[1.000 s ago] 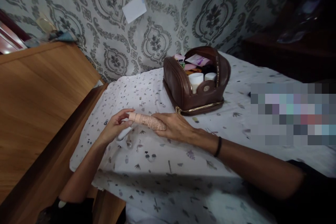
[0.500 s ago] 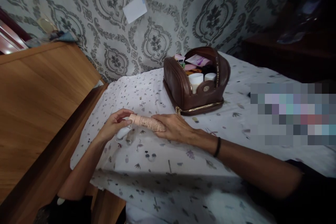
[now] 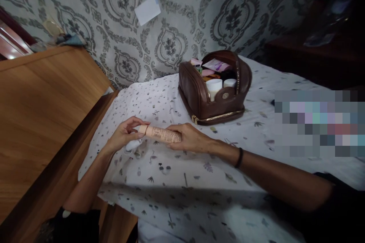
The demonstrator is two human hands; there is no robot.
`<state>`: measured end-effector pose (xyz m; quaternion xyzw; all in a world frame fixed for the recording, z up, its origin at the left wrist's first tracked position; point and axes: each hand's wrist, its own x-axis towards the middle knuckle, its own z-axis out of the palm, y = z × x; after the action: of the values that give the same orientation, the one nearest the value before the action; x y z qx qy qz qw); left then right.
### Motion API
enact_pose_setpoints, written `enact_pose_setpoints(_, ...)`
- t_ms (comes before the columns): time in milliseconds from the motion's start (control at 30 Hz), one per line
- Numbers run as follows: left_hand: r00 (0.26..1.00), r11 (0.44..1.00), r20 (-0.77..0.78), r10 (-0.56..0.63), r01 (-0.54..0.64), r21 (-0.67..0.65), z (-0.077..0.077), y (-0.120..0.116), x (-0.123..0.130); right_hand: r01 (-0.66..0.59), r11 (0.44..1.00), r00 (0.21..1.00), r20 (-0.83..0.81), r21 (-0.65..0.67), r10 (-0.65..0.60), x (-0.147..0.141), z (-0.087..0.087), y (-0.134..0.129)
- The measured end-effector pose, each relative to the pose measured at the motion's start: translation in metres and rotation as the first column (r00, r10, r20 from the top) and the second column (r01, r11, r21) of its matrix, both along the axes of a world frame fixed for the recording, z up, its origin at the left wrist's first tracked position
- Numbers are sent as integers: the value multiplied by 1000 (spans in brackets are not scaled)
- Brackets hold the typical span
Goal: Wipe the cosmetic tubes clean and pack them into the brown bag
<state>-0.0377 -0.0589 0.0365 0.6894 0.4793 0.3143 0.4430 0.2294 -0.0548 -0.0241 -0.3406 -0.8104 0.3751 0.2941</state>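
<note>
A slim peach squeeze tube (image 3: 163, 135) with small dark print lies sideways between my hands, above the bed. My right hand (image 3: 194, 139) is wrapped round its body near the far end. At the other end, the thumb and fingers of my left hand (image 3: 123, 134) pinch the peach cap (image 3: 142, 129). A thin dark line shows where cap and body meet; whether they are fully apart I cannot tell. Just below my left fingers, a small white and clear item (image 3: 134, 145) rests on the sheet, its kind unclear.
Beyond my hands stands an unzipped brown toiletry bag (image 3: 196, 95) holding white-lidded jars (image 3: 213, 85) and a pink-purple packet (image 3: 216, 65). A patterned white sheet (image 3: 182, 167) covers the bed. Wooden furniture (image 3: 51, 95) borders the left, and a dark cabinet (image 3: 308, 60) is at right.
A dark line now shows between the cap and the tube body. My right hand has turned slightly round the tube. The bag stays where it was.
</note>
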Motion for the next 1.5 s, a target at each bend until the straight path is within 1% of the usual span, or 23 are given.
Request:
enact_pose_setpoints(67,1000,1000,-7,-6,6,17,0,0,-3,-27,999,999,-42,-42,25,0,1,0)
enact_pose_setpoints(133,1000,1000,6,2,-2,17,-2,0,-4,-28,998,998,-59,-60,25,0,3,-1)
enact_pose_setpoints(200,999,999,41,34,-35,18,-5,-1,-2,-21,997,998,-68,-70,17,-1,5,-2)
enact_pose_setpoints(300,986,992,121,110,-116,42,-10,-2,4,-12,997,997,-71,-79,7,-2,7,-3)
enact_pose_setpoints(367,978,988,161,133,-144,59,-11,-3,8,4,997,998,-56,-75,-8,-2,7,-3)
enact_pose_setpoints(433,976,990,183,116,-128,55,-10,-4,10,9,998,999,-49,-70,-12,-1,6,-3)
enact_pose_setpoints(500,979,996,187,76,-82,24,-8,-4,8,-7,997,998,-57,-76,3,-1,4,-2)
enact_pose_setpoints(567,984,999,173,38,-36,-17,-5,-3,4,-33,995,997,-68,-93,26,-2,3,-1)
enact_pose_setpoints(633,986,999,163,22,-16,-36,-4,-2,0,-39,994,997,-73,-101,32,-2,2,-1)
enact_pose_setpoints(700,983,999,178,48,-45,-20,-4,-1,0,-35,995,996,-79,-97,28,-3,2,-1)
enact_pose_setpoints(833,959,985,236,154,-166,33,-5,0,6,-29,995,996,-90,-94,21,-3,5,-3)
enact_pose_setpoints(900,957,981,226,180,-192,32,-4,0,10,-22,994,995,-95,-105,12,-3,6,-3)
enact_pose_setpoints(1000,968,983,177,178,-184,16,-1,0,13,-21,993,995,-99,-112,10,-3,6,-3)
enact_pose_setpoints(1067,975,981,114,190,-193,17,1,1,13,-17,995,995,-104,-102,6,-3,4,-3)
enact_pose_setpoints(1133,979,979,0,202,-202,-8,2,3,10,2,996,994,-108,-89,-11,-3,2,-2)
enact_pose_setpoints(1200,978,984,-133,157,-167,-66,3,4,6,15,997,994,-105,-77,-23,-3,1,-1)
enact_pose_setpoints(1267,978,989,-196,77,-100,-110,6,3,2,14,998,995,-100,-68,-21,-3,1,-1)
enact_pose_setpoints(1433,990,993,-138,-34,17,-120,17,-2,-3,13,996,997,-79,-93,-21,-4,4,-1)
enact_pose_setpoints(1500,990,991,-128,-67,51,-127,18,-4,-3,15,996,997,-71,-83,-21,-4,5,-2)
